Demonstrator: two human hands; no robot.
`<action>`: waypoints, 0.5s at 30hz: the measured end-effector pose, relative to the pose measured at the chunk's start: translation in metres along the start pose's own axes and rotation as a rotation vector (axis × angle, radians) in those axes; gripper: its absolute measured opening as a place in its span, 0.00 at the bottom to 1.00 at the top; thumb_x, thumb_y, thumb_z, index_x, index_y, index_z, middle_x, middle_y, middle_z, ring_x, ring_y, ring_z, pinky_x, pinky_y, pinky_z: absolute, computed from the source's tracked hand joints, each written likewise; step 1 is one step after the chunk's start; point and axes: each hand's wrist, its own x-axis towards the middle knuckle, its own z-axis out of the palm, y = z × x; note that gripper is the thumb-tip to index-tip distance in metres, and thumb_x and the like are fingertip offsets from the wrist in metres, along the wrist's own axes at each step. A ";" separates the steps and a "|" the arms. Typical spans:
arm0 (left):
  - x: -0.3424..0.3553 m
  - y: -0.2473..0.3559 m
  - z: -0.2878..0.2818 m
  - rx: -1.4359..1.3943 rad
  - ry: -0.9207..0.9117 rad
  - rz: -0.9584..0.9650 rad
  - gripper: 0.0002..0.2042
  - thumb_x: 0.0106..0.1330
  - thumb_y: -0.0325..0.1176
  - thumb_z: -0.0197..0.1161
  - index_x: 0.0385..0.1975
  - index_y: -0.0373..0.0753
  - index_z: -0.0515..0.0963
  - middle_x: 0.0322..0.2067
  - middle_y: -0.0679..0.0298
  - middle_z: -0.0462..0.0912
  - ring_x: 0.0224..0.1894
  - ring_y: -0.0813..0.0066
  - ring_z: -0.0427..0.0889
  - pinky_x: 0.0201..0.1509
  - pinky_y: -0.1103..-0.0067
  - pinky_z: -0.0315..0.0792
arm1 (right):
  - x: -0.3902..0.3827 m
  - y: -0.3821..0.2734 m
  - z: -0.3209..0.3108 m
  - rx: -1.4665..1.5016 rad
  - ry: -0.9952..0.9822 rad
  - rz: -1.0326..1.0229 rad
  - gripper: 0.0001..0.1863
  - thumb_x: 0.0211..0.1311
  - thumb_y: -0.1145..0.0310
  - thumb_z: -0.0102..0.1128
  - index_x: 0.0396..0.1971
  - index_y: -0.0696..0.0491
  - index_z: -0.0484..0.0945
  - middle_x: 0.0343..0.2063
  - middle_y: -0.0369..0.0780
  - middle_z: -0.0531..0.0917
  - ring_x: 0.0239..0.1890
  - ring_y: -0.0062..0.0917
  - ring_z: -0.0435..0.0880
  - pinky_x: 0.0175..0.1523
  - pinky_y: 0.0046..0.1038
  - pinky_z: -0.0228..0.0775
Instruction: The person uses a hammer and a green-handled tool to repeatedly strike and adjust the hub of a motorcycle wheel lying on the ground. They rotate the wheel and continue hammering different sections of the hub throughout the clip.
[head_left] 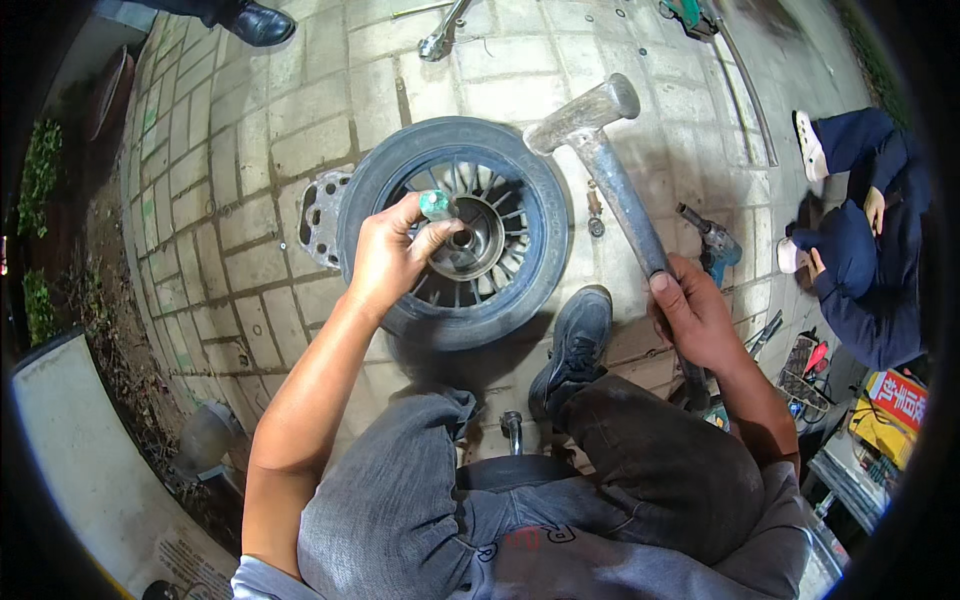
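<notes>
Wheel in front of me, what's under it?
A holed metal plate shows past the left edge of the wheel, with paving around it. The tire hides the rest, so how far the plate reaches underneath can't be seen.

Your hammer (620,185) has a worn grey metal head and a long, scuffed bluish-grey handle; the head points up and away from you, and your right hand (697,312) grips the handle partway down. Your left hand (388,255) pinches a green-topped rod (436,204) over the hub of the wheel (547,230), its lower end hard to see. The wheel, black-tyred and thin-spoked, lies face up before you.
</notes>
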 end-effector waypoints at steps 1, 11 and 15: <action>-0.001 0.001 -0.001 0.032 -0.012 0.011 0.09 0.60 0.30 0.68 0.40 0.39 0.81 0.32 0.63 0.85 0.34 0.76 0.83 0.42 0.79 0.75 | 0.001 0.001 0.002 -0.039 -0.011 -0.030 0.22 0.72 0.50 0.49 0.31 0.56 0.70 0.16 0.32 0.69 0.18 0.13 0.65 0.22 0.21 0.57; 0.000 0.000 -0.005 0.090 -0.052 0.066 0.08 0.62 0.29 0.67 0.40 0.38 0.81 0.32 0.64 0.85 0.36 0.80 0.82 0.44 0.81 0.75 | 0.005 -0.062 0.025 -0.490 -0.094 -0.217 0.25 0.69 0.48 0.53 0.33 0.60 0.73 0.16 0.43 0.72 0.20 0.27 0.72 0.27 0.32 0.63; -0.002 -0.004 -0.005 0.127 -0.031 0.094 0.10 0.61 0.31 0.69 0.41 0.39 0.81 0.32 0.62 0.85 0.34 0.74 0.84 0.42 0.79 0.75 | 0.005 -0.088 0.021 -0.616 -0.070 -0.076 0.24 0.68 0.50 0.54 0.34 0.61 0.74 0.16 0.47 0.74 0.20 0.33 0.75 0.28 0.34 0.65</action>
